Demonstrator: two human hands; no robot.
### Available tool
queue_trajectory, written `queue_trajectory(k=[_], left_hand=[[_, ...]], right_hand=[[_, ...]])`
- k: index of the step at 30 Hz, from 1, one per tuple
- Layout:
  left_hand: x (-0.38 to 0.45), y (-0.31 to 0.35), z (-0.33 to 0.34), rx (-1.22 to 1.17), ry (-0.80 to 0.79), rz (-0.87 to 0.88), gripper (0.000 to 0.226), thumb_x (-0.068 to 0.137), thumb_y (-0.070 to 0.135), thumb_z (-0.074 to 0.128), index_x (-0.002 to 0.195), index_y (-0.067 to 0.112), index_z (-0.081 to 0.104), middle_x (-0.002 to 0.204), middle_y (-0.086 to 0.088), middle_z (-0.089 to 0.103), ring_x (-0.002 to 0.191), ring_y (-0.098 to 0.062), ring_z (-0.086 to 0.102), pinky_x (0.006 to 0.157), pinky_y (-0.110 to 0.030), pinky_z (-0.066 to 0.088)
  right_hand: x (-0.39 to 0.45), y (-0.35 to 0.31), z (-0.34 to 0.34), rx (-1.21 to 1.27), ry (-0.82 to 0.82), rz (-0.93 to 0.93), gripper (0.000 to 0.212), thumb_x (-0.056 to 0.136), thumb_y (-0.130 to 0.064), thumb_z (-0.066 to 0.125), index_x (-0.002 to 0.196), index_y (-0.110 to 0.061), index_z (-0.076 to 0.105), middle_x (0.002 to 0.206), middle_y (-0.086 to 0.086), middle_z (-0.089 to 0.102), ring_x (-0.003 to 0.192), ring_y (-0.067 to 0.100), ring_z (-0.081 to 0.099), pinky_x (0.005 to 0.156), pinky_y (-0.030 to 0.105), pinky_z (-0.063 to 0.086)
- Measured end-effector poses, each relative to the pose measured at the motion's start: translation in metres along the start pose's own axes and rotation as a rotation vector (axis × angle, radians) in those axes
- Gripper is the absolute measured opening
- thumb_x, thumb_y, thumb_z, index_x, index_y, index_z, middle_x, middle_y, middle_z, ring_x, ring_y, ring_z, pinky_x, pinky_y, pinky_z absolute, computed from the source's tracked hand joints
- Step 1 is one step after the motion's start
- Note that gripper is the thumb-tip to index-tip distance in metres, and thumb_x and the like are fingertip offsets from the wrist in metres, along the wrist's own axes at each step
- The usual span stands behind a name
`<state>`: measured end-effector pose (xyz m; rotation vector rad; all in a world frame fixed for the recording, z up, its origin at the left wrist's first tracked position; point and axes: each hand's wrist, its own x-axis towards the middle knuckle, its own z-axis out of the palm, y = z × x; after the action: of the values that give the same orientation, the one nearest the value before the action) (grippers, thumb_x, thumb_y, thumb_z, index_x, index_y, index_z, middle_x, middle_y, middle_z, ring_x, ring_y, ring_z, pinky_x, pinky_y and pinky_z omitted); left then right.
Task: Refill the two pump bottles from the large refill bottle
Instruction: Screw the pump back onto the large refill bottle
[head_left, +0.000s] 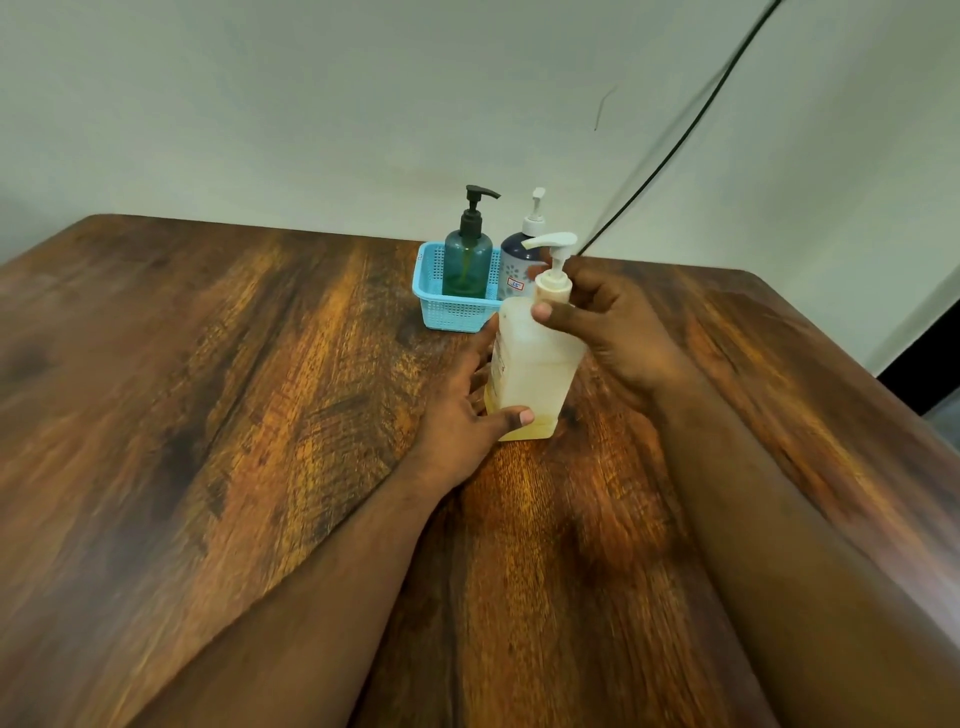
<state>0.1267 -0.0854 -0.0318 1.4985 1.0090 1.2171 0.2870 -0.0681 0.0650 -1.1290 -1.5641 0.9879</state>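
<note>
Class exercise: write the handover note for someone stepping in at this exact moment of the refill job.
Left hand holds the large refill bottle low on its body; it stands on the table. Right hand has its grip on the pump collar.
Green pump bottle and white-pump bottle stand in the blue basket, pumps on.
Done: nothing poured.
Left: open all three, fill both, recap.

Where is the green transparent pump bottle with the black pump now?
In the head view, the green transparent pump bottle stands upright in the left part of the light blue plastic basket, beside the dark blue bottle, near the table's far edge.
</note>
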Motion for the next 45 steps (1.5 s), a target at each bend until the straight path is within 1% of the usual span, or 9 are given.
queue_trajectory(k=[4,9,16,23,29,32,37,42,45], left_hand=[[0.0,-0.001,0.001,0.054,0.003,0.018,0.098,0.08,0.01,0.078,0.146,0.053,0.02,0.154,0.005,0.034,0.137,-0.014,0.04,0.108,-0.047,0.044],[0.0,-0.002,0.002,0.064,0.014,0.032,0.098,0.081,0.007,0.076,0.152,0.042,0.018,0.153,0.005,0.034,0.133,-0.011,0.043,0.107,-0.045,0.046],[0.003,-0.001,-0.002,0.125,-0.052,0.024,0.099,0.083,0.011,0.075,0.153,0.043,0.013,0.155,0.004,0.032,0.137,-0.014,0.038,0.111,-0.05,0.04],[0.003,-0.005,0.002,0.251,0.022,0.05,0.102,0.079,0.025,0.077,0.151,0.047,0.008,0.152,0.005,0.035,0.135,-0.017,0.041,0.106,-0.053,0.044],[0.005,-0.007,0.003,0.26,-0.009,0.045,0.099,0.08,0.03,0.074,0.152,0.046,0.008,0.156,0.008,0.03,0.141,-0.016,0.034,0.111,-0.054,0.038],[0.005,-0.007,0.004,0.254,-0.005,0.036,0.099,0.08,0.029,0.075,0.152,0.046,0.008,0.157,0.01,0.028,0.142,-0.015,0.032,0.112,-0.053,0.036],[0.003,-0.007,0.002,0.18,-0.015,0.023,0.093,0.08,0.026,0.073,0.152,0.041,0.017,0.153,0.009,0.033,0.139,-0.015,0.036,0.11,-0.052,0.039],[0.003,-0.001,-0.001,0.103,-0.078,0.006,0.092,0.086,0.008,0.071,0.154,0.033,0.016,0.155,0.005,0.031,0.138,-0.011,0.035,0.113,-0.043,0.038],[0.004,0.0,-0.003,0.051,-0.081,-0.022,0.095,0.083,0.004,0.073,0.152,0.037,0.017,0.152,0.003,0.035,0.136,-0.016,0.04,0.108,-0.038,0.043]], right_hand=[[0.009,-0.005,-0.018,0.126,-0.101,0.058,0.042,0.071,-0.016,0.074,0.113,-0.013,0.067,0.111,0.0,0.072,0.107,0.016,0.067,0.095,0.034,0.052],[0.008,0.002,0.015,-0.215,0.283,-0.096,0.039,0.064,-0.033,0.087,0.088,-0.027,0.056,0.098,-0.002,0.068,0.091,0.015,0.067,0.074,0.035,0.058],[0.019,-0.018,-0.027,0.081,-0.391,0.147,0.045,0.078,-0.001,0.065,0.121,-0.012,0.059,0.123,0.002,0.065,0.115,0.016,0.062,0.095,0.029,0.052],[0.01,0.0,0.018,-0.17,0.216,-0.013,0.041,0.065,-0.029,0.087,0.091,-0.022,0.056,0.1,0.002,0.072,0.091,0.013,0.07,0.077,0.035,0.06],[0.019,-0.011,-0.024,0.252,-0.197,0.141,0.057,0.067,-0.01,0.077,0.121,-0.013,0.06,0.123,0.005,0.066,0.117,0.019,0.061,0.098,0.036,0.051],[0.014,-0.013,-0.017,0.205,-0.05,0.046,0.02,0.07,-0.002,0.074,0.085,-0.015,0.07,0.092,0.002,0.074,0.098,0.021,0.07,0.087,0.037,0.056],[0.009,-0.007,0.012,-0.125,0.201,-0.137,0.029,0.071,-0.02,0.083,0.088,-0.033,0.063,0.097,0.005,0.071,0.094,0.023,0.068,0.083,0.044,0.058],[0.013,-0.019,-0.019,0.095,-0.232,0.108,0.044,0.076,0.002,0.069,0.117,-0.011,0.061,0.113,0.002,0.07,0.109,0.014,0.066,0.088,0.026,0.055],[0.011,-0.017,-0.016,0.021,-0.19,0.079,0.038,0.079,0.005,0.067,0.115,-0.005,0.063,0.112,0.004,0.071,0.107,0.013,0.066,0.087,0.02,0.053]])
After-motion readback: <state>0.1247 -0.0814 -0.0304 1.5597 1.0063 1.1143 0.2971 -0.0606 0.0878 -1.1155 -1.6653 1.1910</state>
